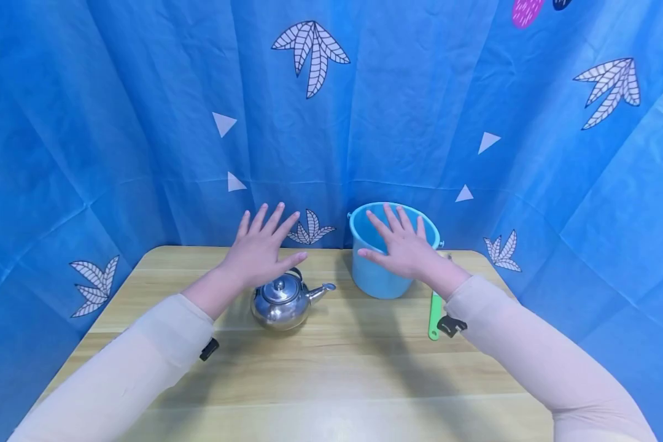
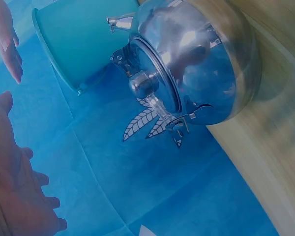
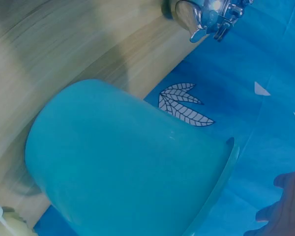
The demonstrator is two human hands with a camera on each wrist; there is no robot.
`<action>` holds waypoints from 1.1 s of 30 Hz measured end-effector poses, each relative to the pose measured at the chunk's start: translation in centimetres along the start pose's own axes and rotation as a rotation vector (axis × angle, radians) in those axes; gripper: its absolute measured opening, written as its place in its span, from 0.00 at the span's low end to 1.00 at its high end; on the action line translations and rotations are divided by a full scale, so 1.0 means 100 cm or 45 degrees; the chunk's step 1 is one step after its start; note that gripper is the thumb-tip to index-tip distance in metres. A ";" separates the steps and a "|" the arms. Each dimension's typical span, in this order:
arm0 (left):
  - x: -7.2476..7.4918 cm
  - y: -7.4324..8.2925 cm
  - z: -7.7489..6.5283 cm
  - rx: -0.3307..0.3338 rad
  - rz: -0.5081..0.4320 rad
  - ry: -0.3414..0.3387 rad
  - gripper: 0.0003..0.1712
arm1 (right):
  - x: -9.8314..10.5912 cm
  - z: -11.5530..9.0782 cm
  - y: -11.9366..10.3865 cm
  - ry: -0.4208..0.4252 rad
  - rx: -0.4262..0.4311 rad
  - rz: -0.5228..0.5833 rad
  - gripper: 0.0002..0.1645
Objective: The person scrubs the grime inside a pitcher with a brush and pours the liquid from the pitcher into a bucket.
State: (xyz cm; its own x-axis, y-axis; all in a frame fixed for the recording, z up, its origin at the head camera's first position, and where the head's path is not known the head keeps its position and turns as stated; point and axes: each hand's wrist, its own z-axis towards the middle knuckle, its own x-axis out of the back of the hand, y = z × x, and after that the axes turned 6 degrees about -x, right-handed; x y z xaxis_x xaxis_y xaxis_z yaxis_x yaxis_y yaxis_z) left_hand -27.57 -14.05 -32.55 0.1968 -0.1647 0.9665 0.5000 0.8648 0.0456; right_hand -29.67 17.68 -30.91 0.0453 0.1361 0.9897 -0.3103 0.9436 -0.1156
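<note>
A shiny metal teapot (image 1: 280, 299) stands upright on the table, its spout pointing right; the left wrist view shows its lid knob and handle close up. My left hand (image 1: 259, 252) is held in the air with fingers spread, nearest to the teapot and holding nothing. To the right stands a light blue bucket (image 1: 383, 279), also filling much of the right wrist view. In front of its opening my right hand (image 1: 406, 248) hovers, fingers spread and holding nothing. Whether either hand touches anything beneath is not apparent; both look apart from the things.
A green handle (image 1: 434, 316) with a hole at its end lies right of the bucket, partly hidden by the right arm. The light wooden table (image 1: 320, 380) ends against a blue curtain (image 1: 409, 92) printed with leaves and triangles, which also hangs at both sides.
</note>
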 end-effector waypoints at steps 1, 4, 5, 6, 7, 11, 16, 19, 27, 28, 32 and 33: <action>-0.001 0.000 0.000 0.000 0.001 -0.002 0.51 | 0.000 0.000 0.000 -0.001 0.000 0.001 0.55; -0.002 -0.001 -0.001 0.002 -0.007 -0.001 0.51 | 0.000 -0.002 -0.002 0.004 0.003 0.005 0.55; -0.002 -0.001 -0.001 0.004 -0.007 0.000 0.51 | 0.000 -0.002 -0.002 0.003 0.004 0.004 0.55; -0.002 -0.001 -0.001 0.006 -0.011 0.003 0.51 | 0.000 -0.003 -0.002 0.003 0.006 0.002 0.55; -0.002 -0.001 -0.001 0.007 -0.014 0.004 0.51 | 0.000 -0.003 -0.002 0.002 0.007 0.003 0.55; -0.003 -0.001 0.000 0.008 -0.008 0.012 0.50 | 0.000 -0.003 0.000 0.000 0.008 0.001 0.55; -0.002 0.000 0.001 0.007 -0.008 0.011 0.51 | 0.000 -0.006 0.001 0.000 -0.006 0.005 0.55; -0.001 0.000 0.000 0.014 -0.010 0.004 0.51 | 0.000 -0.007 0.000 0.002 -0.004 0.006 0.55; -0.002 -0.002 -0.003 0.005 -0.017 0.000 0.51 | -0.001 -0.008 0.000 -0.008 -0.003 0.006 0.54; -0.002 -0.002 -0.003 0.003 -0.017 0.001 0.51 | -0.001 -0.008 0.000 -0.009 -0.003 0.006 0.54; -0.002 -0.003 -0.005 -0.009 -0.014 0.005 0.51 | -0.002 -0.010 0.000 -0.003 0.004 0.010 0.54; -0.002 -0.003 -0.005 -0.012 -0.011 0.007 0.52 | -0.002 -0.010 0.000 -0.002 0.006 0.016 0.54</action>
State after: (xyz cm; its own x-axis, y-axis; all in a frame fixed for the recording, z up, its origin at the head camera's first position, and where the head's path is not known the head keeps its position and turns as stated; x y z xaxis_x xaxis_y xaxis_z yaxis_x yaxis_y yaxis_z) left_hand -27.30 -14.51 -32.88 0.1965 -0.1749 0.9648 0.5097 0.8588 0.0519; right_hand -28.75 17.91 -31.20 0.0401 0.1477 0.9882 -0.3151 0.9404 -0.1278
